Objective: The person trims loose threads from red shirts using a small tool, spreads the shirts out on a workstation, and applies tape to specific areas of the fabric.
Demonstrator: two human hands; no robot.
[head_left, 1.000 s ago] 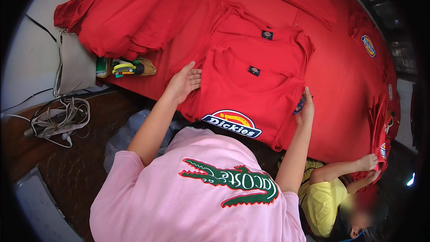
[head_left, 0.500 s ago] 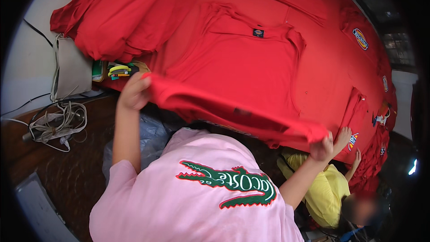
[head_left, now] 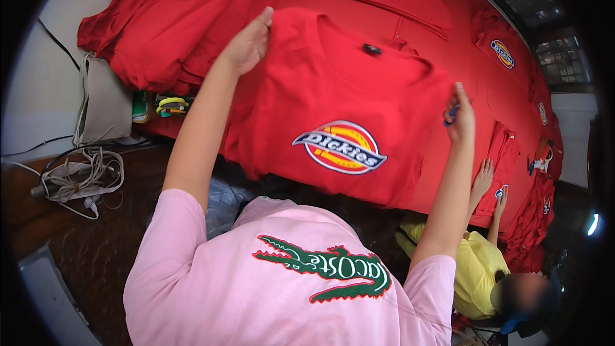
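Note:
A red T-shirt (head_left: 288, 99) is stretched by its shoulders between my two raised hands. Its front faces me, showing a round yellow, white and dark badge-like print, and a dark label sits inside the back of the neck. My left hand (head_left: 250, 41) pinches the left shoulder, and my right hand (head_left: 462, 118) grips the right one. Something small and blue shows among the right fingers; its kind cannot be made out. Under and behind the held shirt, a red-covered table (head_left: 471, 106) carries more red garments.
Red shirts (head_left: 166, 25) lie heaped at the far left, and a printed red shirt (head_left: 371, 13) lies flat beyond. Tangled cables (head_left: 83, 176) hang at left near yellow-handled scissors (head_left: 172, 104). A co-worker in yellow (head_left: 471, 269) handles red cloth at right.
Both hands have moved up and away from my body with the T-shirt. It was held low near the table edge with its neck opening toward me; now its printed front shows.

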